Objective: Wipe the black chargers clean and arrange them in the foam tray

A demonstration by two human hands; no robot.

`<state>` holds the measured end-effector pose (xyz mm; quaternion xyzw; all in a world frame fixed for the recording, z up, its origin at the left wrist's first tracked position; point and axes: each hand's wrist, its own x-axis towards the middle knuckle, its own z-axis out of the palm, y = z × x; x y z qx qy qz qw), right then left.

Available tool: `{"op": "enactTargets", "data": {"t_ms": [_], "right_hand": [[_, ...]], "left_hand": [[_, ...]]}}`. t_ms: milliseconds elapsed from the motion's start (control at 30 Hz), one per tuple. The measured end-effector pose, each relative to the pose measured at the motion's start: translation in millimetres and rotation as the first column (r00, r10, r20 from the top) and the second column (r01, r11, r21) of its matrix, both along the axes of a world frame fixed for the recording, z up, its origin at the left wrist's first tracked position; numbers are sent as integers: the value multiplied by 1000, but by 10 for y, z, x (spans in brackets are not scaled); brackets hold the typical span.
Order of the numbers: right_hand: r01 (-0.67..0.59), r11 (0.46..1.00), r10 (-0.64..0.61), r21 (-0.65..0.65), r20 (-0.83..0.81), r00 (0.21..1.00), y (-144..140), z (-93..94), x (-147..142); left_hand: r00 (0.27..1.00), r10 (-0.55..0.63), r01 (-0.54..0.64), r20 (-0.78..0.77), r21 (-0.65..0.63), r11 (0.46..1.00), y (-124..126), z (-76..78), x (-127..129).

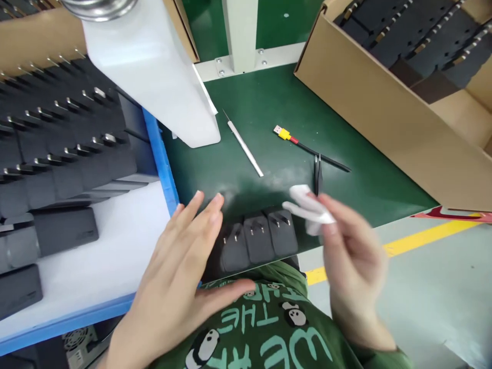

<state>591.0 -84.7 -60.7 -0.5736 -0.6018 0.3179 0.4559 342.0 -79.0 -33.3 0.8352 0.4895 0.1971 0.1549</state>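
Adapters [258,240], three black plug units, are lying at six o'clock on the green tabletop [269,113]. Left hand [180,271] is hovering flat, grip open, empty. Right hand [351,256] is pinching a white wipe [307,207]; advise steadying the row while wiping.

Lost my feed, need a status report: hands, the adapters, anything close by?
Left hand open, flat beside black adapters. Right hand pinching white cloth. Tweezers and USB cable behind.

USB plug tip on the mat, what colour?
Yellow, with a red collar, on the USB plug; head view.
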Motion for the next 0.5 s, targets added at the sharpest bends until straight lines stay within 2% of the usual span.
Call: {"op": "enactTargets", "data": {"t_ms": [100,233,333,367,400,433,467,500], "right_hand": [[-111,986,102,125,79,992,-163,-124,-169],[-188,917,115,353,215,970,-344,-245,-141],[-328,867,259,376,222,940,-448,-271,-8],[-320,869,271,377,178,946,-464,-263,27],[-240,892,212,383,114,970,-468,-249,48],[-79,913,67,399,43,997,-463,-231,53],[114,901,-120,419,-12,993,-450,-211,43],[239,882,-242,406,-47,969,-434,-193,19]], "left_hand": [[1000,-6,6,-22,-9,1000,47,-92,10],[1000,-2,2,-6,-21,1000,70,-121,56],[1000,-17,17,-25,-22,1000,60,-55,32],[1000,-13,13,-27,-23,1000,51,-24,13],[1000,-1,0,-26,-30,1000,39,6,-11],[1000,18,-19,-22,-39,999,25,35,-36],[999,39,-40,-17,-48,998,10,59,-63],[998,57,-57,-11,-57,997,-6,78,-89]]}}
